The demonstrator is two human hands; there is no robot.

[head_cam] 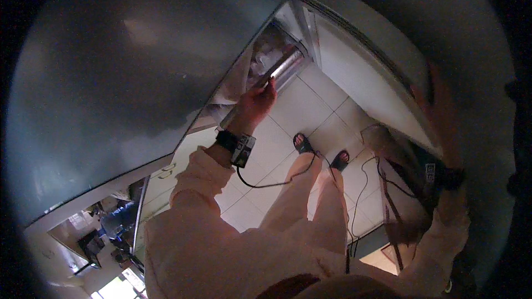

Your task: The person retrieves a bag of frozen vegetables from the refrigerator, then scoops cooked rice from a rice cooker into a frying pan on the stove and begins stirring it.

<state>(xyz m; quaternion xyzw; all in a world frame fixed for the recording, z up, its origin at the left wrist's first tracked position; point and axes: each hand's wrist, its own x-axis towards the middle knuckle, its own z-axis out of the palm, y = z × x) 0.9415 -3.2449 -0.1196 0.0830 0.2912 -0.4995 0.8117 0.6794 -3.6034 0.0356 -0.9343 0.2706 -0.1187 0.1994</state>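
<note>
My left hand [257, 99], a dark strap and a small device on its wrist, is curled at the shiny front edge of a drawer or bin [286, 64] inside an open refrigerator-like cabinet. Pale, crumpled contents [266, 56] show behind that edge, too dim to name. At the right, my right hand [436, 95] lies along the outer edge of the open door [361, 66], which has a dark seal. This hand is dark and blurred, and its fingers are hard to make out. Its wrist also bears a strap and a device.
A large grey panel [104, 83] fills the upper left. Pale cupboards with handles [166, 172] stand below it. Thin black cables [266, 185] hang from the wrist devices past my legs. My sandalled feet [302, 143] stand on the tiled floor [307, 95]. Cluttered items [120, 220] show at the lower left.
</note>
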